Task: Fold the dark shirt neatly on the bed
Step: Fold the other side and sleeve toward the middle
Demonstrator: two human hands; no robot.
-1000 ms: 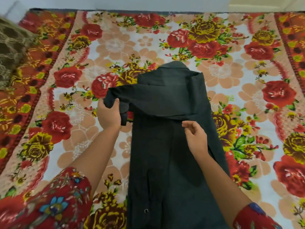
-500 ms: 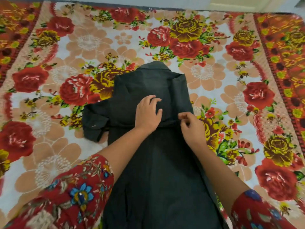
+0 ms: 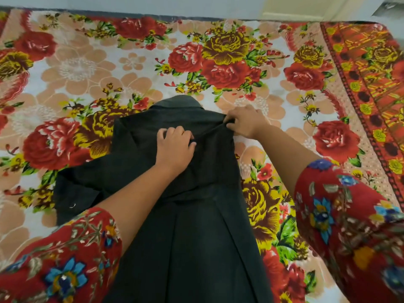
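Far left: bed (image 3: 76, 68) under a loud floral cover, pale wall beyond. Next in: sleeve (image 3: 87, 182) of the shirt (image 3: 196, 237), sticking out past the body's left edge onto the bed. Cuff (image 3: 65, 193) rumpled, metal snap (image 3: 72, 205) facing up. Not yet tucked in.

Centre: shirt flat on the bed, lengthwise, collar (image 3: 181, 102) at the far end, hem out of view below the frame. Long creases down the lower body; right side seemingly turned in already. Presses the left hand (image 3: 175, 147) onto the upper back, fingers (image 3: 172, 133) bent, tips on the cloth. Cannot tell whether pinching a ridge or only pinning it down.

Right: pinches the far right shoulder corner with the right hand (image 3: 247, 121), fingers closed on the cloth. Taut crease between the two hands. Right edge of the body straight below that.

Judgement: roughly midway.
- Done: laid out, right side narrowed.
- In hand: squaring the shoulder line.
- Left to do: doubling the stray sleeve back within the body, turning in the left side, then folding hem toward collar and smoothing flat.
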